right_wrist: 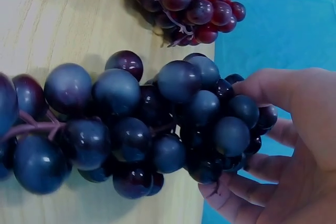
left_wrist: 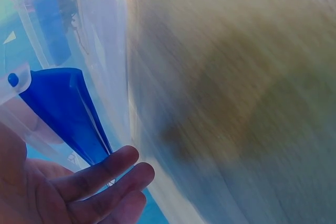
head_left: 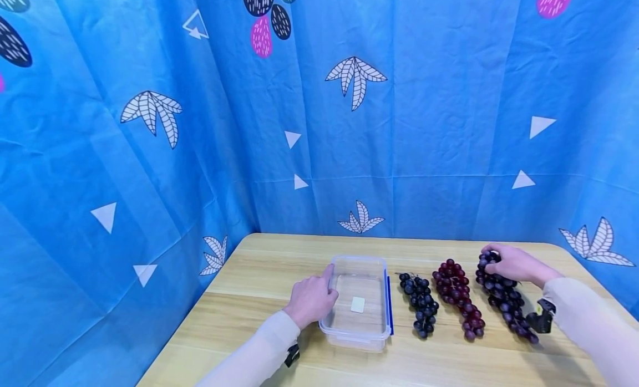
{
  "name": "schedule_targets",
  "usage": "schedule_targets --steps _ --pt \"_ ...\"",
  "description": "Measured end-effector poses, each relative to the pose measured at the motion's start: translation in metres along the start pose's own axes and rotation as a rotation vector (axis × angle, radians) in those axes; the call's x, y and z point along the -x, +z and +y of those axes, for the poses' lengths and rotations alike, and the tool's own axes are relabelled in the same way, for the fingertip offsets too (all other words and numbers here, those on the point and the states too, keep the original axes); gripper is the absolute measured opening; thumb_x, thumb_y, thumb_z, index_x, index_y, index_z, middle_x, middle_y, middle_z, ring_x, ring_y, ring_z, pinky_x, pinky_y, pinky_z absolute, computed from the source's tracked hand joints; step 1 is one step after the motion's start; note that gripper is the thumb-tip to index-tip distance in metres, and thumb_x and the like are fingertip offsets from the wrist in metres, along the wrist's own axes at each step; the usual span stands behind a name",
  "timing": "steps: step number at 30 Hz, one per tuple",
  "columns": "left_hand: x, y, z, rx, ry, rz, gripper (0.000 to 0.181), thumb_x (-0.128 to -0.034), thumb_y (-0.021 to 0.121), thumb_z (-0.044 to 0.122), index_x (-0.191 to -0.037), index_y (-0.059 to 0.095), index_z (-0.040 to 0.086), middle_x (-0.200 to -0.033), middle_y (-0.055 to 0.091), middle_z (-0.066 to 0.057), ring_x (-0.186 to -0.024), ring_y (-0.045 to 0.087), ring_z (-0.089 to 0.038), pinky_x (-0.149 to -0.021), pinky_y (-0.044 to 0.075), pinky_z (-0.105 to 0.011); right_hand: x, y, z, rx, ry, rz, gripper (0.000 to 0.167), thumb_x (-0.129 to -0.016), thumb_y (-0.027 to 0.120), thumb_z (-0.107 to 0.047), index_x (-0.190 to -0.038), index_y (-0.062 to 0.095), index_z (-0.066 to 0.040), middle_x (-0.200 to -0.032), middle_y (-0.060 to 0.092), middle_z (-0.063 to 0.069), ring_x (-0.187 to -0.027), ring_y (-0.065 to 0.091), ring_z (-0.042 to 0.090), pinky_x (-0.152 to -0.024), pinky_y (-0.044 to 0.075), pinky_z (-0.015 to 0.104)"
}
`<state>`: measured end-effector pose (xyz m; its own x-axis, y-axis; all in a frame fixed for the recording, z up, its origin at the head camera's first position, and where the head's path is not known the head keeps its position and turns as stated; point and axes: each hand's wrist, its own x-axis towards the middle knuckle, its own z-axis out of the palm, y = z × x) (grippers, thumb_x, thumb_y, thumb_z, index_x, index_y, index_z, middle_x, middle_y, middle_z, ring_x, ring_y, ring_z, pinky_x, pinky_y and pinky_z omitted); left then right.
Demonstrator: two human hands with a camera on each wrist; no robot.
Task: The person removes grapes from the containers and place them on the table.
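Note:
A clear plastic food container (head_left: 351, 338) without a lid on it stands on the table, a white square visible at its bottom. My left hand (head_left: 312, 299) holds its left side, thumb over the rim and index finger stretched along it. In the left wrist view, a blue latch flap (left_wrist: 65, 111) hangs at the palm, with the fingers below it. At the far right, my right hand (head_left: 516, 264) grips the thick far end of a long dark purple grape bunch (head_left: 506, 304). In the right wrist view, thumb and fingers curl round those grapes (right_wrist: 231, 135).
Between the container and the purple bunch lie a small black grape bunch (head_left: 419, 301) and a red grape bunch (head_left: 452, 284). The wooden table (head_left: 239, 298) ends at a blue patterned curtain (head_left: 429, 126) behind and on the left. A second blue flap (head_left: 390, 306) hangs on the container's right side.

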<state>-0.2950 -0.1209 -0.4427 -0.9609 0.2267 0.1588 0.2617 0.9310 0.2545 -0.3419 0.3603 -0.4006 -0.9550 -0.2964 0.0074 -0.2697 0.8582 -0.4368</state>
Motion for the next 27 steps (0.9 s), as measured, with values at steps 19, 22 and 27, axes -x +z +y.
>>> schedule_targets --steps 19,22,27 --pt "0.001 -0.001 0.001 0.015 -0.001 -0.001 0.067 -0.0945 0.057 0.031 -0.156 0.037 0.012 -0.054 0.041 0.004 -0.044 0.04 -0.014 -0.043 0.034 -0.032 -0.007 0.012 -0.003 0.047 0.124 -0.052 0.081 -0.1 0.055 -0.046 -0.138 0.037 0.024 -0.134 0.042 0.049 -0.105 0.059 0.053 -0.084 0.051 0.056" --pt "0.002 -0.001 0.002 0.015 -0.003 0.0 0.067 -0.0945 0.057 0.031 -0.156 0.038 0.012 -0.054 0.041 0.004 -0.044 0.04 -0.014 -0.043 0.034 -0.031 -0.007 0.014 -0.002 0.046 0.12 -0.049 0.083 -0.098 0.059 -0.047 -0.137 0.038 0.023 -0.134 0.042 0.049 -0.116 0.049 0.063 -0.092 0.046 0.066" --pt "0.002 -0.001 0.001 0.015 -0.001 0.004 0.067 -0.0942 0.057 0.03 -0.156 0.038 0.012 -0.054 0.041 0.003 -0.044 0.039 -0.014 -0.042 0.034 -0.031 -0.007 0.017 0.001 -0.019 0.133 -0.09 0.088 -0.091 0.068 -0.045 -0.14 0.036 0.021 -0.136 0.04 0.049 -0.12 0.045 0.064 -0.095 0.044 0.067"
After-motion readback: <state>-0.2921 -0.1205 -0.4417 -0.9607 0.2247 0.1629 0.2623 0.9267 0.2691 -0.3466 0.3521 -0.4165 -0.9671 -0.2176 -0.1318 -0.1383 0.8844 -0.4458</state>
